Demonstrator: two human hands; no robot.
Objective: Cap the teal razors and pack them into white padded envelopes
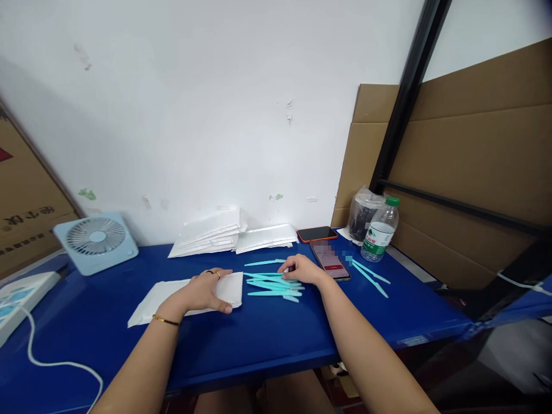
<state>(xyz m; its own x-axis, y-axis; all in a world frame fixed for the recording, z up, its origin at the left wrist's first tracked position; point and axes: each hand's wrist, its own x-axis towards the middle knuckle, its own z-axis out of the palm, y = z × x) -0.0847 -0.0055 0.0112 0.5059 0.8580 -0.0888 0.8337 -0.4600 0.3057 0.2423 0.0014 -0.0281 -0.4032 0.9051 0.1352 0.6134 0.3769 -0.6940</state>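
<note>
My left hand (204,292) lies across a white padded envelope (164,293), fingers spread and the thumb near its front edge. Just right of that envelope is a loose pile of thin turquoise eyebrow razors (269,284), lying roughly side by side on the blue table (259,339). My right hand (302,269) is over the pile's right end, with thumb and forefinger pinched on one razor at the back of the pile. The hand hides part of the pile. A few more turquoise razors (373,276) lie apart, to the right of a phone.
Stacked white envelopes (211,233) lean by the wall, beside a flatter stack (267,237). A lit phone (332,261), an orange-edged phone (318,234), a water bottle (379,233) and a bagged dark cup (362,215) stand right. A blue fan (97,241) and white power strip (17,302) are left.
</note>
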